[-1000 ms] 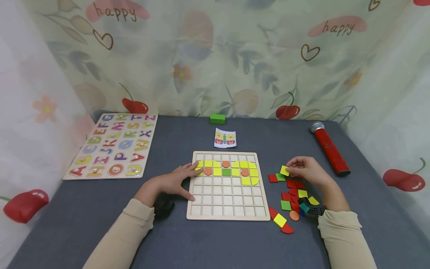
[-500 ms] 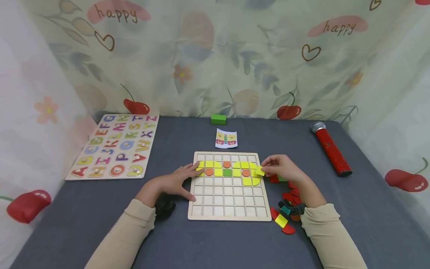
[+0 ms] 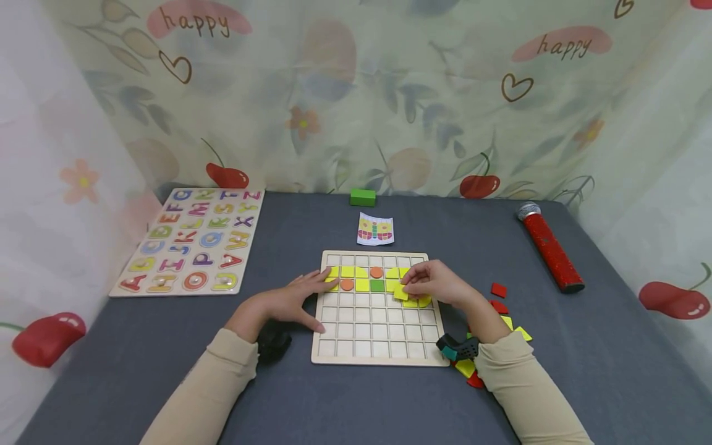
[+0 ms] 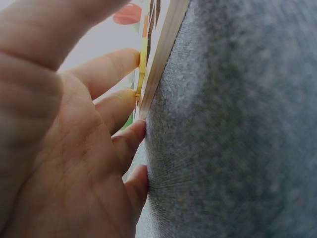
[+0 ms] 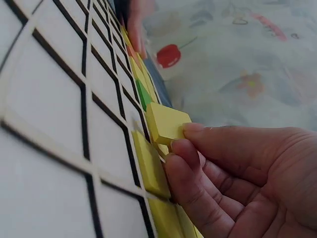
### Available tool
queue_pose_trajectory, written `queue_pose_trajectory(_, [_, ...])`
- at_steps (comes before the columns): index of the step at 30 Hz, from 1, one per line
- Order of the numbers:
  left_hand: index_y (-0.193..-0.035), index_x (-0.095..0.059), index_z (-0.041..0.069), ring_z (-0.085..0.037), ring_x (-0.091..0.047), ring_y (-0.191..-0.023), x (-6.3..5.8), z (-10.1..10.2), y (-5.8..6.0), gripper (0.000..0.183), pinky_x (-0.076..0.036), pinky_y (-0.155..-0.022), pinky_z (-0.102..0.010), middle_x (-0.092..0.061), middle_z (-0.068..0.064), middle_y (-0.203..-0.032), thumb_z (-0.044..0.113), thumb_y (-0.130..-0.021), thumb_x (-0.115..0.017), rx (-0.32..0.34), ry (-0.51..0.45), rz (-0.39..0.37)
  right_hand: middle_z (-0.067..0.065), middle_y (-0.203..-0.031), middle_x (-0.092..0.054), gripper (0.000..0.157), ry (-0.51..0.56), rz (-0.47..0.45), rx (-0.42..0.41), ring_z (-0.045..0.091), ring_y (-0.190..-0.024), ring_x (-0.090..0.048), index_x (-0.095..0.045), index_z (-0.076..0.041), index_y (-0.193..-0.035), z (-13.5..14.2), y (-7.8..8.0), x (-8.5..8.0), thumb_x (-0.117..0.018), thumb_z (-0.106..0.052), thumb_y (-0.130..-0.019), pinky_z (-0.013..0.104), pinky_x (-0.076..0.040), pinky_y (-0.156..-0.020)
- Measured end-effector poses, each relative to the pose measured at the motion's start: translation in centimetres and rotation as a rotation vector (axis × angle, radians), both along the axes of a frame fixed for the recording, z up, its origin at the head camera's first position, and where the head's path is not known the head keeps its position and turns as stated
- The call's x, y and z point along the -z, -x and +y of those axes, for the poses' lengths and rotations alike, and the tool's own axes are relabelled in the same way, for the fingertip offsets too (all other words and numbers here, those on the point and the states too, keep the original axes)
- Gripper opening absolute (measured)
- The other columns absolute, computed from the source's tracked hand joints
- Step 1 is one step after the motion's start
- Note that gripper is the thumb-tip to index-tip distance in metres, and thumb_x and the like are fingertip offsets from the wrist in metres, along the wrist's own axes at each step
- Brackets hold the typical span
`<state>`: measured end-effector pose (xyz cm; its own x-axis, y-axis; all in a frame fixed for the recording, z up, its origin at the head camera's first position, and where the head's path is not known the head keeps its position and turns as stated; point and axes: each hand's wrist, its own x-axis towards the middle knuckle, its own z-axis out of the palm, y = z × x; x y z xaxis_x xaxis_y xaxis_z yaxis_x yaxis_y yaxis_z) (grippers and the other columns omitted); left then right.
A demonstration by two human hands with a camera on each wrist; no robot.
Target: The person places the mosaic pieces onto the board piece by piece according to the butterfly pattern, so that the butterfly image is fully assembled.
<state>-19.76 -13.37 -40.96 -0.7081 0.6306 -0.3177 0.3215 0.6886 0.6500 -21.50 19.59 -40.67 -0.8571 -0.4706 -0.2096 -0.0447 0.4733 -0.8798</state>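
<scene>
A wooden grid board (image 3: 384, 368) lies mid-table, its upper rows filled with yellow, orange and green tiles. My right hand (image 3: 436, 282) pinches a yellow square tile (image 5: 168, 121) between thumb and fingers, tilted close over the right part of the board. In the right wrist view, yellow tiles (image 5: 151, 163) sit in cells just below it. My left hand (image 3: 292, 301) rests at the board's left edge with fingers spread. In the left wrist view, two fingertips (image 4: 130, 57) touch a yellow tile at that edge. The right hand covers some of the placed tiles.
Loose red and yellow tiles (image 3: 499, 289) lie right of the board, partly under the right forearm. Behind the board are a butterfly pattern card (image 3: 375, 229) and a green block (image 3: 363, 198). An alphabet board (image 3: 189, 241) lies left, a red microphone (image 3: 550, 250) right.
My right hand has carried the yellow square tile leftward from the loose pieces to over the board. The left hand stays at the board's left edge.
</scene>
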Motion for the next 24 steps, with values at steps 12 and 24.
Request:
queue_pose_trajectory(12, [-0.149,-0.023,0.024,-0.032,0.004,-0.145,-0.1,-0.1,0.0,0.096,-0.005,-0.114,-0.059,0.0,-0.003,-0.159,0.04,-0.072,-0.078,0.011,0.013,0.011,0.008,-0.081,-0.063,0.014,-0.109,0.138,-0.036,0.014,-0.068,-0.053,-0.069,-0.001,-0.09,-1.8,-0.3,1.0,-0.071,-0.011,-0.082,0.023,-0.047,-0.063])
queue_pose_trajectory(24, [-0.149,-0.023,0.023,-0.033,0.003,-0.145,0.0,0.0,0.0,0.095,-0.004,-0.114,-0.058,-0.001,-0.004,-0.159,0.041,-0.073,-0.077,0.025,0.027,0.02,0.005,-0.076,-0.065,0.011,-0.198,0.111,0.025,0.012,-0.061,-0.055,-0.069,-0.003,-0.087,-2.2,-1.0,0.3,-0.071,-0.011,-0.081,0.025,-0.049,-0.058])
